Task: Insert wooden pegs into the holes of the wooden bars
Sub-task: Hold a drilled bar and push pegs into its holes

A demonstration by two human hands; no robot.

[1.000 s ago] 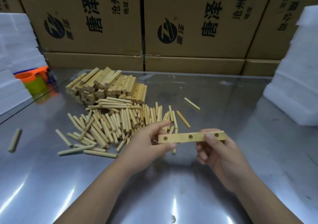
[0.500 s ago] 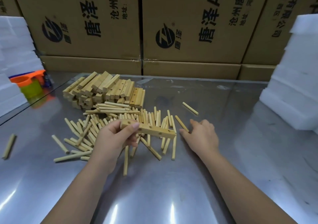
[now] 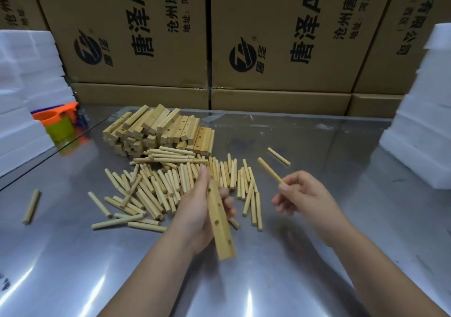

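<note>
You've got overhead glare streaking the shiny metal surface (image 3: 317, 280), dim boxes behind, soft focus, edges bowing from fisheye.

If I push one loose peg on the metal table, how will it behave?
The loose peg looks round and smooth, so it would probably roll sideways on the shiny table. It seems stiff and light: the right hand holds a similar peg by one end without bending.

Pale yellow pegs (image 3: 170, 185), tan bars (image 3: 161, 129), orange cup (image 3: 47, 116).
</note>
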